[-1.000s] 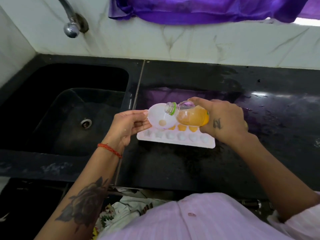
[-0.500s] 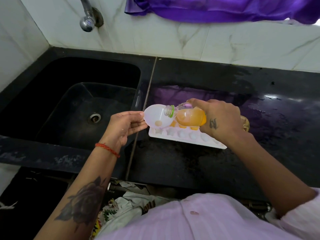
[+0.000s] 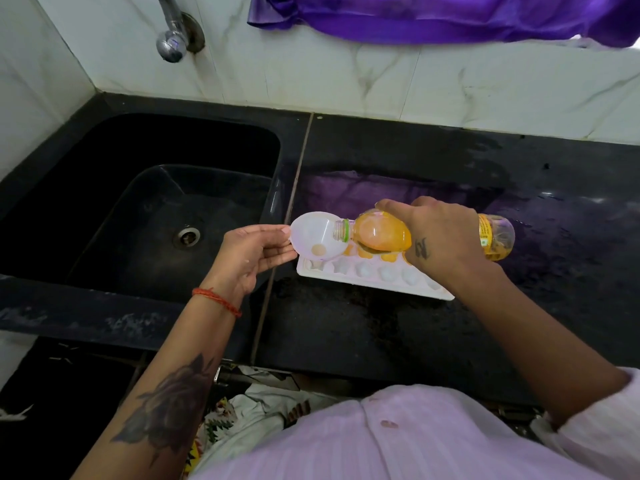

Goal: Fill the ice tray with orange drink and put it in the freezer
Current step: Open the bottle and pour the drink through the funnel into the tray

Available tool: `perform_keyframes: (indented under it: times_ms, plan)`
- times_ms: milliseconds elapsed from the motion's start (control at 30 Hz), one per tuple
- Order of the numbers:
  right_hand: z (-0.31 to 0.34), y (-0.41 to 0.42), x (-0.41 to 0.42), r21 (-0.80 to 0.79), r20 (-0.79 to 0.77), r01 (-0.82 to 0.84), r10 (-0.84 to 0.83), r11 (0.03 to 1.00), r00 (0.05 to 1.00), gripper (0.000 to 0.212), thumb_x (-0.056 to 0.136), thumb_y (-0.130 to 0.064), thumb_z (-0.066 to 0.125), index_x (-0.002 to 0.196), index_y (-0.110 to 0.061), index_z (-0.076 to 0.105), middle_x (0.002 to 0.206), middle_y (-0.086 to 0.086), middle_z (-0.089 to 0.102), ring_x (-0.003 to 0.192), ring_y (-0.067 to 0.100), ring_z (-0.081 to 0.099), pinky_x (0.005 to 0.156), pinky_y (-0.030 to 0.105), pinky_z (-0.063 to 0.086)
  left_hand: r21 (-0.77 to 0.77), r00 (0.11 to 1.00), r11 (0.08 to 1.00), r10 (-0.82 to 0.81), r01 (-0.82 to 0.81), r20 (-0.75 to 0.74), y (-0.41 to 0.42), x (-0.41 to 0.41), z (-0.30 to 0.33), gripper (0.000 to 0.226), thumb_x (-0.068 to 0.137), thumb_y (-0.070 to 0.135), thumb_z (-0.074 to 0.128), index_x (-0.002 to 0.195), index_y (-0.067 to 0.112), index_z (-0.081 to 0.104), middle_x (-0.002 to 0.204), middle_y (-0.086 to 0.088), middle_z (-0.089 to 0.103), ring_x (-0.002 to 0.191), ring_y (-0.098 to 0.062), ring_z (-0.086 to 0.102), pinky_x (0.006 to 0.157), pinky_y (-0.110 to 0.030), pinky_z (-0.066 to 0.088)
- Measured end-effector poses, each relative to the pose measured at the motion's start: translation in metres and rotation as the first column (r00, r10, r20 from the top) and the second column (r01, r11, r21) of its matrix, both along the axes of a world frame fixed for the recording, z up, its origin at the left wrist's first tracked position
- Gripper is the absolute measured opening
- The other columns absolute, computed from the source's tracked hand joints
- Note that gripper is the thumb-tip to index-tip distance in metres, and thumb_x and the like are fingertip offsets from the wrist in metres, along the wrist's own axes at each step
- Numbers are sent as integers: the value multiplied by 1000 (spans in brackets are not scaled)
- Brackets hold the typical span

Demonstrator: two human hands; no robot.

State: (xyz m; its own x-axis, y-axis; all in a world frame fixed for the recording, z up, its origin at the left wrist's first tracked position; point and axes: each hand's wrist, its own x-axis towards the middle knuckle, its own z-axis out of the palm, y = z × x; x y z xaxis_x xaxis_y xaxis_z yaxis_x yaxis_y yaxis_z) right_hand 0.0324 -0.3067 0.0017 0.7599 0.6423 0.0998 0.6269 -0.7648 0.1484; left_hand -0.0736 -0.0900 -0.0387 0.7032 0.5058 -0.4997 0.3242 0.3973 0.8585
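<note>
Black stone surface (image 3: 381, 341) runs right of a dark sink (image 3: 156, 209), under marble wall tiles, a tap (image 3: 171, 43) and a purple cloth (image 3: 450, 19). On the surface just right of the sink edge lies the white tray (image 3: 374, 277), its long axis running from that edge toward the right and slightly nearer the front edge. Its back row of cups shows orange; the front row looks pale and unfilled.

Filling is the step in hand. My right hand (image 3: 446, 237) is clenched round the bottle (image 3: 381, 233), which lies nearly level, long axis along the tray, mouth pointing left toward the sink and base to the right. My left hand (image 3: 256, 258) pinches the rim of a white funnel (image 3: 317, 240) between fingertips, holding it over the tray's left end with the bottle mouth inside its bowl. Only a small spot of drink shows at the funnel's throat, so whether it is flowing I cannot tell.

Next, I judge, the funnel must sit squarely over 1 empty cup, with a gentle tilt so nothing overflows. The freezer step is not yet begun.
</note>
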Motion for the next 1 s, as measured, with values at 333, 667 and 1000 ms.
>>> perform_keyframes:
  times_ms: [333, 667, 1000]
  plan:
    - [0, 0, 1, 45, -44, 14, -12, 999, 999, 72, 75, -19, 66, 135, -45, 35, 105, 3, 61, 91, 32, 61, 61, 30, 32, -18, 1000, 1000, -1, 1, 12, 2, 0, -1, 6, 82, -1, 65, 85, 2, 68, 68, -7, 74, 65, -17, 72, 55, -23, 56]
    - [7, -17, -3, 126, -79, 79, -69, 989, 994, 70, 72, -21, 70, 130, -46, 40, 94, 0, 62, 87, 29, 60, 58, 27, 27, -34, 998, 999, -36, 38, 53, -5, 6, 2, 6, 82, 0, 65, 87, 1, 69, 71, -9, 74, 68, -18, 73, 58, -24, 58]
    - [3, -29, -6, 68, -16, 76, -75, 995, 997, 66, 76, -17, 62, 130, -47, 38, 99, 0, 63, 84, 31, 62, 57, 28, 28, -36, 996, 996, -83, 84, 37, -19, 13, -2, 5, 80, -2, 66, 81, 2, 69, 66, -11, 72, 60, -18, 71, 54, -23, 57]
